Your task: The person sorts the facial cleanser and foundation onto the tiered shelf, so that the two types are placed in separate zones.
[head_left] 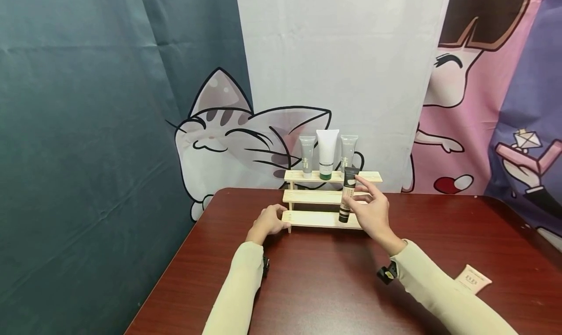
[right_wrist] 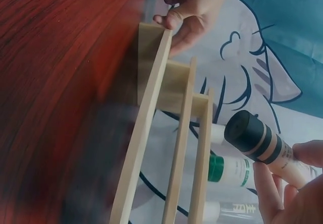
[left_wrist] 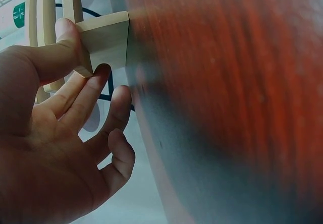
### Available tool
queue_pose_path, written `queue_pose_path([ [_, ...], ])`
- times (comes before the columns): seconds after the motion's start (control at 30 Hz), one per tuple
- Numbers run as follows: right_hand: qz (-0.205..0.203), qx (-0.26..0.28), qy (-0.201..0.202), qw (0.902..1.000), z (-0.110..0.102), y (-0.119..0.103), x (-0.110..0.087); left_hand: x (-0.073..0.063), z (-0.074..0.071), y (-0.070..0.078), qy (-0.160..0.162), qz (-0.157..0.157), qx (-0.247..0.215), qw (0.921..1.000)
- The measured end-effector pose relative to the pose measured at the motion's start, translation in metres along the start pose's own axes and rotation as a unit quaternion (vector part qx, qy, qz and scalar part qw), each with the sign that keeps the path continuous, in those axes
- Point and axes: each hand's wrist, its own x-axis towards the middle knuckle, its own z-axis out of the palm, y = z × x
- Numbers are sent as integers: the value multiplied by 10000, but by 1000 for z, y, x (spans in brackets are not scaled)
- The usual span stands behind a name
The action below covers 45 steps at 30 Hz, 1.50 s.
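Observation:
A three-tier wooden display rack [head_left: 307, 219] stands toward the back of the table. My left hand [head_left: 267, 221] grips the left end of its lowest step, thumb on one face and fingers on the other, as the left wrist view shows. My right hand [head_left: 373, 210] pinches a black and beige squeeze tube [head_left: 347, 194], nearly upright with its black cap down, in front of the rack's right half. On the top step stand a white tube [head_left: 327, 152] with a green cap and two grey tubes, one on the left [head_left: 307, 154] and one on the right [head_left: 349, 147], partly hidden.
A pale pink tube [head_left: 473, 279] lies on the reddish-brown table [head_left: 325, 286] at the right, partly covered by my right sleeve. Behind the table hangs a cloth backdrop [head_left: 351, 57] with cartoon figures, close behind the rack.

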Motion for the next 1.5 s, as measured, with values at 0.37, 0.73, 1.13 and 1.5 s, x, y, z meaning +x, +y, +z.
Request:
queue_pose_path([
  [0.37, -534, -181, 58, 9984, 23, 28, 12, -1, -1, 1, 49, 23, 11, 10000],
  [0.73, -858, 97, 29, 9963, 45, 9, 12, 0, 1, 0, 16, -26, 35, 10000],
  [1.13, -819, 194, 132, 9964, 74, 11, 19, 0, 1, -2, 8, -13, 36, 10000],
  [1.5, -524, 337, 243, 9978, 98, 41, 33, 2, 1, -2, -30, -30, 33, 10000],
])
